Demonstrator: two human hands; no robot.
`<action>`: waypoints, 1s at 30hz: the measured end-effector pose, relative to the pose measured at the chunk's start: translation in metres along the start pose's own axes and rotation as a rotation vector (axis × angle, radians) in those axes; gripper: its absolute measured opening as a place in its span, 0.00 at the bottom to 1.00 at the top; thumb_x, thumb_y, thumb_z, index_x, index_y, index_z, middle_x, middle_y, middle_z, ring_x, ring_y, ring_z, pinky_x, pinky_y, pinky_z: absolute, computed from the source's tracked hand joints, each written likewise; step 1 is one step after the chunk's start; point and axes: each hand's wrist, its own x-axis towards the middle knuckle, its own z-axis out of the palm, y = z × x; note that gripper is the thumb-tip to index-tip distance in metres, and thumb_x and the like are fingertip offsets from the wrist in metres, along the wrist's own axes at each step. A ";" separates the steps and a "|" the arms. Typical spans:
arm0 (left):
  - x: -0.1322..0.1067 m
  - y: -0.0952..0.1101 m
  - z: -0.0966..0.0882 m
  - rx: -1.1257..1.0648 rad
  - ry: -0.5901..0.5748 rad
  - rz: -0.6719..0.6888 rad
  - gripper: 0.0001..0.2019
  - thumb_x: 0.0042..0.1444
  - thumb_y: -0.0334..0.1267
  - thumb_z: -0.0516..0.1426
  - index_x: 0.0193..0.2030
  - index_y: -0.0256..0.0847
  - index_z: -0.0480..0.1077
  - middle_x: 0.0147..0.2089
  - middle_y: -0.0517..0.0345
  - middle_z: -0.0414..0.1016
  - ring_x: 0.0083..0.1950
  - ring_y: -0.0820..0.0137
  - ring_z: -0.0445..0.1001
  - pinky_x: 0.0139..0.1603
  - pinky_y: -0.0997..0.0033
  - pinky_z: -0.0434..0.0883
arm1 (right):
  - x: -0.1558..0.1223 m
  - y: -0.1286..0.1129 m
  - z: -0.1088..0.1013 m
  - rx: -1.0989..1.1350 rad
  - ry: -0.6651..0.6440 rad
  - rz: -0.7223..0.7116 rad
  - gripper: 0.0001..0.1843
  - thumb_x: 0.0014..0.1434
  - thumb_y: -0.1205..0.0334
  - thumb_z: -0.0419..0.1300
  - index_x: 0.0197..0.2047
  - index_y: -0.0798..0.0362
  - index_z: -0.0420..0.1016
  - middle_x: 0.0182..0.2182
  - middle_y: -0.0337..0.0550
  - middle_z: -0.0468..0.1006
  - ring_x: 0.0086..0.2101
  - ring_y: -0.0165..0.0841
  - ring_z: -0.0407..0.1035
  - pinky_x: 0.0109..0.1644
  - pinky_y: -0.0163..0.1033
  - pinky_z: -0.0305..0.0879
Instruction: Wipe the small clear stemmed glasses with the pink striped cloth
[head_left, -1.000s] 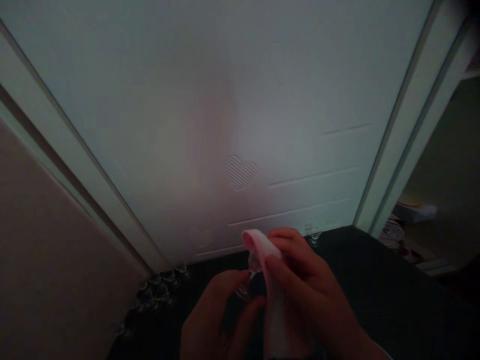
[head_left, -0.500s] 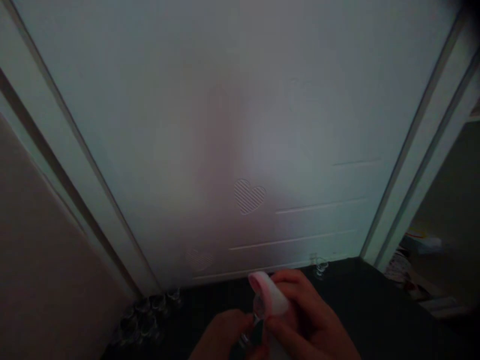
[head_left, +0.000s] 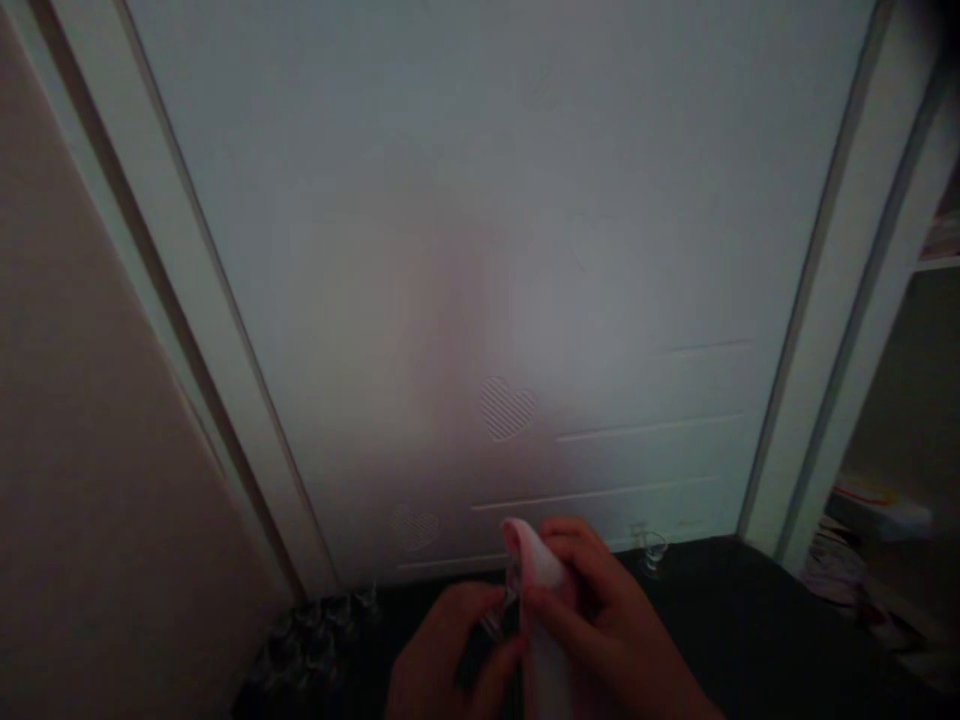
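My right hand [head_left: 600, 620] has its grip closed on a pink cloth [head_left: 544, 590], pressing it against a small clear glass [head_left: 504, 605] that my left hand [head_left: 442, 660] grips, low over the dark tabletop [head_left: 750, 620]. A cluster of glasses [head_left: 315, 640] stands at the left and a lone glass [head_left: 651, 548] by the white heart-patterned panel [head_left: 508, 408].

Left hand [head_left: 439, 665]: bare; back and fingers in view, wrist cut by frame edge.
Right hand [head_left: 611, 640]: bare; knuckles and fingers in view.
Finer detail: lost in dim light.
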 end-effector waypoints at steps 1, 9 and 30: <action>0.000 0.005 -0.001 0.009 0.017 -0.038 0.08 0.48 0.33 0.56 0.38 0.43 0.68 0.35 0.58 0.75 0.34 0.70 0.73 0.35 0.75 0.71 | 0.000 -0.003 0.000 -0.010 0.014 -0.020 0.07 0.51 0.65 0.56 0.35 0.52 0.69 0.39 0.44 0.67 0.41 0.34 0.64 0.44 0.37 0.61; 0.013 0.032 0.019 -0.003 0.258 0.232 0.11 0.48 0.32 0.57 0.40 0.39 0.65 0.34 0.61 0.71 0.34 0.74 0.70 0.38 0.74 0.67 | 0.006 0.019 -0.011 0.075 0.120 -0.235 0.12 0.51 0.57 0.57 0.39 0.51 0.65 0.30 0.37 0.68 0.30 0.30 0.64 0.34 0.35 0.61; -0.039 -0.028 0.182 -0.244 -0.355 0.071 0.10 0.48 0.37 0.56 0.37 0.35 0.68 0.30 0.59 0.70 0.29 0.72 0.65 0.30 0.74 0.64 | -0.113 0.138 -0.053 -0.328 0.030 -0.230 0.10 0.52 0.70 0.53 0.39 0.53 0.64 0.39 0.46 0.63 0.40 0.33 0.62 0.44 0.39 0.62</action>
